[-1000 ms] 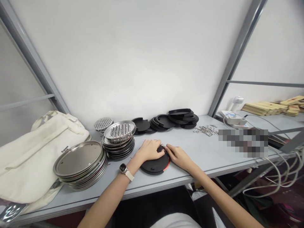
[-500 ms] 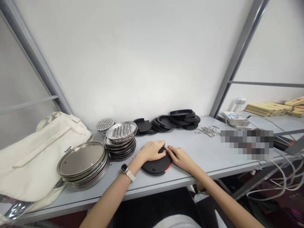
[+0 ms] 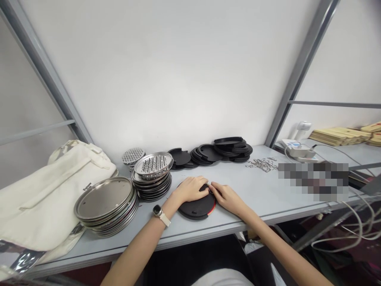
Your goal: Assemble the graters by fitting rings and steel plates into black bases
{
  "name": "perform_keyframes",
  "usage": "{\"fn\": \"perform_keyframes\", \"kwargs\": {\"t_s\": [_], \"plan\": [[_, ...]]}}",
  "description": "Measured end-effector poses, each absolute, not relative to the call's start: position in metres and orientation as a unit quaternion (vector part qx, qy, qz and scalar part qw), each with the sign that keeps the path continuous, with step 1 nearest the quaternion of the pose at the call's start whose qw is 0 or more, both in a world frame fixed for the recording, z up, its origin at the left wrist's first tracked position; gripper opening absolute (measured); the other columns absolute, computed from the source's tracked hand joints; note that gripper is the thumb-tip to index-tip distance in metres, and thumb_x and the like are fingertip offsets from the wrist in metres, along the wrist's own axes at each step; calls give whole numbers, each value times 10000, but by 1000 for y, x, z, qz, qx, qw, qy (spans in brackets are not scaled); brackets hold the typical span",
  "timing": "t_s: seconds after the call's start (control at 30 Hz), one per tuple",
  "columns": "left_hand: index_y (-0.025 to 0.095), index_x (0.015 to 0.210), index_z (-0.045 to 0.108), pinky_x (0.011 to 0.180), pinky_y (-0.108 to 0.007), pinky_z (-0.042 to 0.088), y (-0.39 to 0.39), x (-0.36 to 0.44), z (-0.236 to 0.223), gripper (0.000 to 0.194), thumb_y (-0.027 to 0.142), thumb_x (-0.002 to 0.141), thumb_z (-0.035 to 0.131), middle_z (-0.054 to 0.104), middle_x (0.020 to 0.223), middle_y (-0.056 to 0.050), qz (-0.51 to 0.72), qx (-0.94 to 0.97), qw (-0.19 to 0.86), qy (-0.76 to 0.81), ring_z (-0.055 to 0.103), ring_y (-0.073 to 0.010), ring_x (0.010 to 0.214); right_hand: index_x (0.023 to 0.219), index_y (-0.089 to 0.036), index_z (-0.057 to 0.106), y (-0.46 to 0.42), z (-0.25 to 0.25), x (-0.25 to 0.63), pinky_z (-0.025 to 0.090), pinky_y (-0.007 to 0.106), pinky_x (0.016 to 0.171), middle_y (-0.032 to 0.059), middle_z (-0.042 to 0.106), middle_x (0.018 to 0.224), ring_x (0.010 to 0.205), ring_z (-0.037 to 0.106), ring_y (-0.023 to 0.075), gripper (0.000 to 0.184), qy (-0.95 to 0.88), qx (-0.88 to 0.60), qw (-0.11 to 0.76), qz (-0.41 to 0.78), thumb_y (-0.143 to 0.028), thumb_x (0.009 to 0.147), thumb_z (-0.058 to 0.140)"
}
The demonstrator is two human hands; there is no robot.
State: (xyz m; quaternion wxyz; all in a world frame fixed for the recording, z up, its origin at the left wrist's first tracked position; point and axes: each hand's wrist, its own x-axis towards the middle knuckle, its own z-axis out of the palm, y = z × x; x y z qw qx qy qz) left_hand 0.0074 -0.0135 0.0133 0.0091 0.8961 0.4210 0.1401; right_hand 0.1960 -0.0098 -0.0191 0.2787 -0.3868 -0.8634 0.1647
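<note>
A round black disc (image 3: 195, 207) with a red-and-yellow strip along its right rim lies flat on the table. My left hand (image 3: 193, 189) rests over its upper part, thumb and fingers closed on it. At the disc's upper right edge, my right hand (image 3: 224, 195) pinches a small metal clip (image 3: 210, 191), with its fingertips almost touching those of my left hand. Fingers cover most of the clip. Behind, a loose heap of similar small metal clips (image 3: 262, 164) lies to the right.
Black discs (image 3: 229, 149) are piled along the wall. To the left stand stacked metal plates with a grater-like top (image 3: 153, 163), another perforated plate (image 3: 133, 155), flat round metal plates (image 3: 104, 198) and a cream cloth bag (image 3: 53, 190). Cables (image 3: 354, 234) hang at right.
Both hands stay at the same spot on the disc, with barely any finger movement. The whole view has shifted very slightly.
</note>
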Motion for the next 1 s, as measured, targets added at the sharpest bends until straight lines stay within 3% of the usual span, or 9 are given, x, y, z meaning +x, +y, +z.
{"fn": "perform_keyframes", "kwargs": {"t_s": [1.0], "plan": [[205,1112,592,760,-285,436,-13,9,18,288,328,880,474,637,1028,-50,118,891,30,438,611,-200,873,768,-209,503,-9,-20,196,317,242,534,1,559,612,508,505,141,299,-862,-396,279,149,-301,965,299]]}}
